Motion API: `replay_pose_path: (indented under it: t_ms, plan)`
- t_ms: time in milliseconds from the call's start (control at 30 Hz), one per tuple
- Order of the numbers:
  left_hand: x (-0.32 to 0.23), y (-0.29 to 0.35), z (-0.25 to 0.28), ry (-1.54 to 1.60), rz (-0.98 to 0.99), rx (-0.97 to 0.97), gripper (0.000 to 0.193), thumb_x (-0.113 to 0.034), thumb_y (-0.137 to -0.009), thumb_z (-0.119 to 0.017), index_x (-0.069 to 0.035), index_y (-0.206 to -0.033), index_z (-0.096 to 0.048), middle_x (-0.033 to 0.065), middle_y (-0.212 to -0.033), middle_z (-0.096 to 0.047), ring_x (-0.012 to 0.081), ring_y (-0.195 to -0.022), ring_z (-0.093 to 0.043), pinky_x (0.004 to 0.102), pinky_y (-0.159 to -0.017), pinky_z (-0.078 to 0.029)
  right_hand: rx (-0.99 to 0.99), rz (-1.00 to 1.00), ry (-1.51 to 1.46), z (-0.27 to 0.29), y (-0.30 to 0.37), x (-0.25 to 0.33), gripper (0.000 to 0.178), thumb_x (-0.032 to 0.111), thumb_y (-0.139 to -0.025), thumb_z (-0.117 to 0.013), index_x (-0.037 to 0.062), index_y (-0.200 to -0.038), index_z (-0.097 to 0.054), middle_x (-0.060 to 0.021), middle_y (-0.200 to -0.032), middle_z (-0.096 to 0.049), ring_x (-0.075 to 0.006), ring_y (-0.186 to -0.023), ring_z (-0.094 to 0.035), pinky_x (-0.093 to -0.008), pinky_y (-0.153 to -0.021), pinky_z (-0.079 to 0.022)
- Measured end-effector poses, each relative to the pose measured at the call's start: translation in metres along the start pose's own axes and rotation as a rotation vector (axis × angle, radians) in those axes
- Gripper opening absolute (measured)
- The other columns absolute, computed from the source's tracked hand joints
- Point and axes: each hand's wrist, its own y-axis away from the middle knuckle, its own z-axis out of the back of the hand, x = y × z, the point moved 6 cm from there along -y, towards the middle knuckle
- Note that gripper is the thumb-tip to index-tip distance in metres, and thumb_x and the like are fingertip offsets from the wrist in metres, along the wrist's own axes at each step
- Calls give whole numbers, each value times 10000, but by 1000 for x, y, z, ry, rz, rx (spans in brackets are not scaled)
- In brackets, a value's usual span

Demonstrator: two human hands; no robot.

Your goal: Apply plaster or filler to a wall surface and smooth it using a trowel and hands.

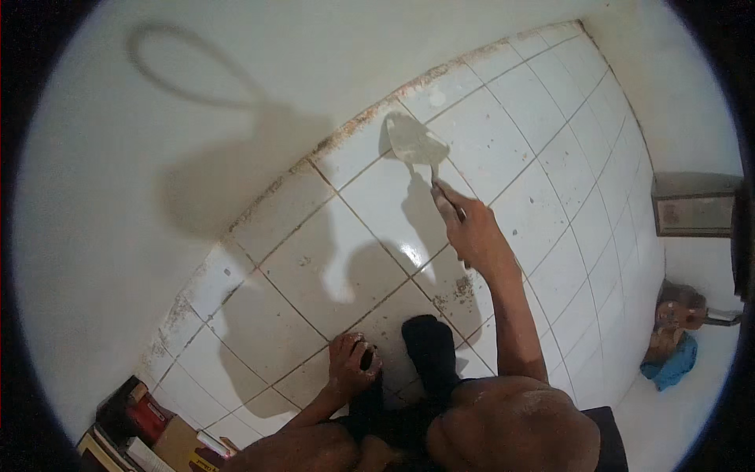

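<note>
My right hand (476,236) is closed round the handle of a trowel (417,141), reaching forward over the white tiles. The trowel's broad, pale, dusty blade is at the tiles close to the far wall. My left hand (352,366), whitened with dust or paste, is down at my left foot. Its fingers are curled, with a dark patch showing between them; what they hold, if anything, cannot be made out. My right foot (429,338), in a dark sock, stands on the tiles beside it.
White floor tiles (487,141) with dark joints and crumbs meet a pale wall (236,71) along a stained edge. Books and boxes (177,444) stand at the lower left. At the right are a framed piece (696,214), a blue cloth or bag (670,362) and a brownish object (680,307).
</note>
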Motion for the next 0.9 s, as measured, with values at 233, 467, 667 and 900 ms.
replay_pose_path:
  t_ms: [233,467,667,900]
  plan:
    - [-10,-1,1,22,-22,-24,268,-101,-699,-754,-39,-904,-592,163,-1011,-560,355,-977,-544,490,-865,-417,44,-51,-66,26,0,24,447,337,-987,-480,112,-1370,-533,-137,-636,-608,-158,-413,-504,-352,-414,-461]
    - [-6,-2,6,24,-5,-11,314,-134,-681,-761,0,-927,-618,173,-1017,-585,352,-977,-547,473,-887,-424,57,-48,8,26,-6,29,413,297,-969,-507,63,-1302,-575,-316,-1101,-626,-359,-768,-706,-431,-732,-542]
    - [1,1,4,3,-18,10,381,-165,-682,-787,14,-968,-607,176,-1057,-574,362,-1031,-524,489,-908,-419,63,-24,-45,17,10,12,472,384,-959,-518,115,-1344,-566,-62,-587,-515,-132,-499,-522,-321,-424,-435]
    - [1,4,4,87,6,-38,356,-148,-694,-773,18,-955,-597,189,-1058,-570,359,-1052,-523,474,-937,-413,114,-231,-24,20,23,36,461,397,-966,-485,166,-1357,-563,-42,-569,-481,-115,-402,-425,-307,-362,-388]
